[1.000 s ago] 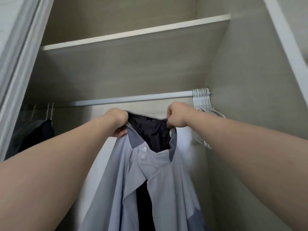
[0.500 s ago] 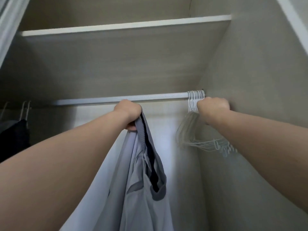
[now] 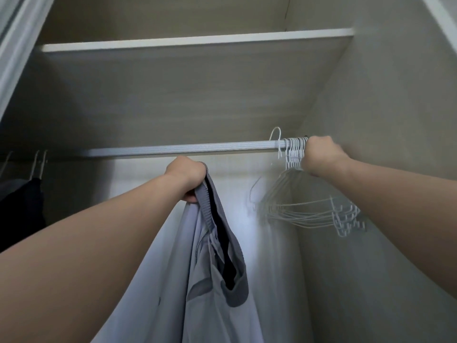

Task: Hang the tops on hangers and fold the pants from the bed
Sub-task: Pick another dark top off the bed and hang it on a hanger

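Note:
A light grey jacket (image 3: 205,280) with a darker ribbed collar and black lining hangs from my left hand (image 3: 186,175), which grips it at the collar just below the closet rail (image 3: 183,149). Several white wire hangers (image 3: 309,211) are bunched at the rail's right end. My right hand (image 3: 320,154) is curled around their necks next to the rail. One hanger's hook (image 3: 277,142) sticks up above the rail, a little left of the bunch.
A wooden shelf (image 3: 197,42) runs above the rail. Dark clothes (image 3: 21,209) hang at the far left. The closet's side wall (image 3: 395,120) lies right behind the hangers, and a door frame (image 3: 17,50) is at the upper left.
My right hand let go of the jacket collar and reached right to the hanger bunch. One hook has lifted above the rail. The jacket now hangs from my left hand alone.

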### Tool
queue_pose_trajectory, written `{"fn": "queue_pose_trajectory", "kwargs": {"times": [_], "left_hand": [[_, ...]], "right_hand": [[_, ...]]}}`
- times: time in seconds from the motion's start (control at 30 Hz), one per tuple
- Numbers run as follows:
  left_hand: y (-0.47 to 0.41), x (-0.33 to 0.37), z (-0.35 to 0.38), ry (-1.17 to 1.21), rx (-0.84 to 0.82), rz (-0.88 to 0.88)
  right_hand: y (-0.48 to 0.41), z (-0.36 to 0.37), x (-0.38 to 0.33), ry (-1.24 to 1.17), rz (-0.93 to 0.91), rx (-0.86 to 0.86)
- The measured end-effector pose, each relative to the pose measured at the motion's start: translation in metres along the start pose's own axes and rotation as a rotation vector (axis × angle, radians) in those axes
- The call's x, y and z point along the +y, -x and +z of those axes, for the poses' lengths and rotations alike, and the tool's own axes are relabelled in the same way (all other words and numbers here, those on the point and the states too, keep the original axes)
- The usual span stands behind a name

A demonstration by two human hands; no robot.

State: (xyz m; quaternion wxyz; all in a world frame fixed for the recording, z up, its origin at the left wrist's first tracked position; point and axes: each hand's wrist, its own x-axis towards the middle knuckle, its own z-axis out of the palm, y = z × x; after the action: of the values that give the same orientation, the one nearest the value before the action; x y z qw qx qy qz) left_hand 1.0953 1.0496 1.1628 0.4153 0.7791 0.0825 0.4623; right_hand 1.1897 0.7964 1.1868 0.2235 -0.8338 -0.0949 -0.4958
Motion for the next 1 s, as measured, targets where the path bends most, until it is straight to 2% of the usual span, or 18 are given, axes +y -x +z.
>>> {"fn": "queue_pose_trajectory", "kwargs": {"times": [0.1,0.23,0.37,0.43,0.5,0.67,0.9,1.0], "left_hand": [[0.001,-0.005,-0.003,0.004,-0.009,-0.009],[0.001,-0.013,-0.006,-0.001,-0.016,-0.022],[0.003,-0.021,-0.007,-0.015,-0.020,-0.026],[0.006,-0.025,-0.008,-0.022,-0.014,-0.035],[0.009,-0.029,-0.010,-0.034,-0.006,-0.038],[0.015,-0.040,-0.017,-0.064,-0.004,-0.012],[0.025,-0.064,-0.030,-0.087,-0.032,-0.052],[0.029,-0.076,-0.029,-0.085,-0.055,-0.083]], "right_hand": [[0.004,-0.008,-0.007,-0.059,0.000,0.050],[0.012,-0.012,-0.021,-0.246,0.082,0.009],[0.033,0.005,-0.032,-0.750,0.238,-0.159],[0.052,0.018,-0.035,-1.031,0.343,-0.174],[0.074,0.032,-0.037,-1.172,0.364,-0.145],[0.110,0.065,-0.042,-1.287,0.316,-0.100],[0.108,0.078,-0.051,-1.263,0.453,-0.267],[0.111,0.078,-0.049,-1.235,0.414,-0.279]]}}
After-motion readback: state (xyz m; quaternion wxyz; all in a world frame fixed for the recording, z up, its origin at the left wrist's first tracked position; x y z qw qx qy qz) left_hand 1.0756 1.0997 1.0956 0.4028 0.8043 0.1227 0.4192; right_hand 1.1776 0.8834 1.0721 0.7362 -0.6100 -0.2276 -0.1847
